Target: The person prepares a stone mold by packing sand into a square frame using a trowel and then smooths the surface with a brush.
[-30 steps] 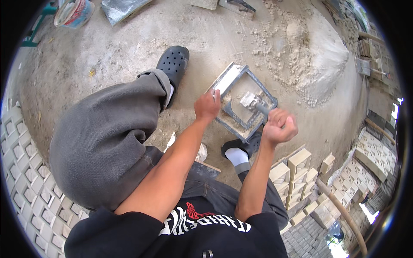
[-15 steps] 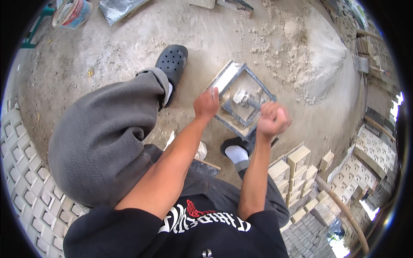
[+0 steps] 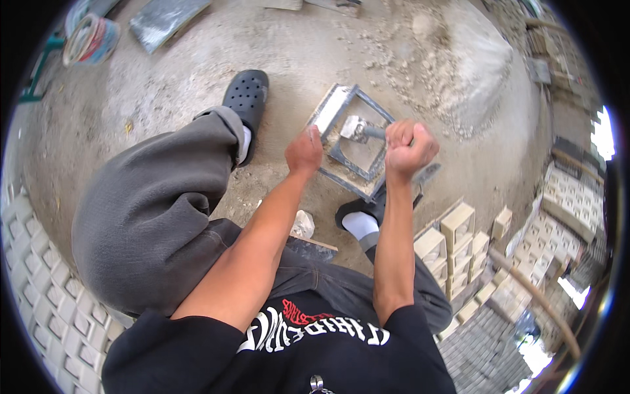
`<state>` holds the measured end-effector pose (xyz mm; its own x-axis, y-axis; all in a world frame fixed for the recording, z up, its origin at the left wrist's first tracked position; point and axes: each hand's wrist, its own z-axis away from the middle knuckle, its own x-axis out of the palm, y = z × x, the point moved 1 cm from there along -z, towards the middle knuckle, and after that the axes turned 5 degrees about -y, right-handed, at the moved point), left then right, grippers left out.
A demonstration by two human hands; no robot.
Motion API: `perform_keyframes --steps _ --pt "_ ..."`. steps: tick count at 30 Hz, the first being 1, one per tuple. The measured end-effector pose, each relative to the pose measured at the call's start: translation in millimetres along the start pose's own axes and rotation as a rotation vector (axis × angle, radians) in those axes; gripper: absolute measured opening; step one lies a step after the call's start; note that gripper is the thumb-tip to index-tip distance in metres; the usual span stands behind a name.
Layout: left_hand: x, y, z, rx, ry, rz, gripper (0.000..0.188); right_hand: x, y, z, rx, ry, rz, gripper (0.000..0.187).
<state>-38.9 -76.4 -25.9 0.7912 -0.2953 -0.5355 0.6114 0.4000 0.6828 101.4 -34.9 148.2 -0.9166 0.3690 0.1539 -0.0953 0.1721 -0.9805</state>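
The left hand (image 3: 304,151) is at the left side of the grey frame (image 3: 348,185), with the fingers curled around its edge and the thumb lying up along it; the fingertips are hidden. Its forearm comes in a slant from below left of the frame. The right hand (image 3: 411,148) is at the right side of the frame, closed in a fist around the handle of a hammer-like tool (image 3: 354,129), whose whitish head points left, over the inside of the frame. The right forearm rises almost straight from below the frame. Left of the frame stands one dark shoe (image 3: 247,98), while a powder heap (image 3: 482,72) lies to its upper right and pale blocks (image 3: 457,223) to its lower right
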Motion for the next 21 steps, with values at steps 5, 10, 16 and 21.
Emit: perform_keyframes --steps 5,10,16,21 --pt "4 -4 -3 -0.003 -0.047 -0.091 0.050 -17 16 -8 -0.280 0.021 0.226 0.034" --pt "-4 17 -8 -0.005 -0.086 -0.101 0.045 -43 -14 -10 0.019 0.232 -0.126 0.033" --pt "0 51 -17 0.859 0.157 -0.382 0.053 -129 -54 15 -0.131 0.613 -0.229 0.033" --pt "22 81 -13 1.131 -0.117 -0.706 0.067 -192 -60 50 -0.226 0.902 -0.104 0.035"
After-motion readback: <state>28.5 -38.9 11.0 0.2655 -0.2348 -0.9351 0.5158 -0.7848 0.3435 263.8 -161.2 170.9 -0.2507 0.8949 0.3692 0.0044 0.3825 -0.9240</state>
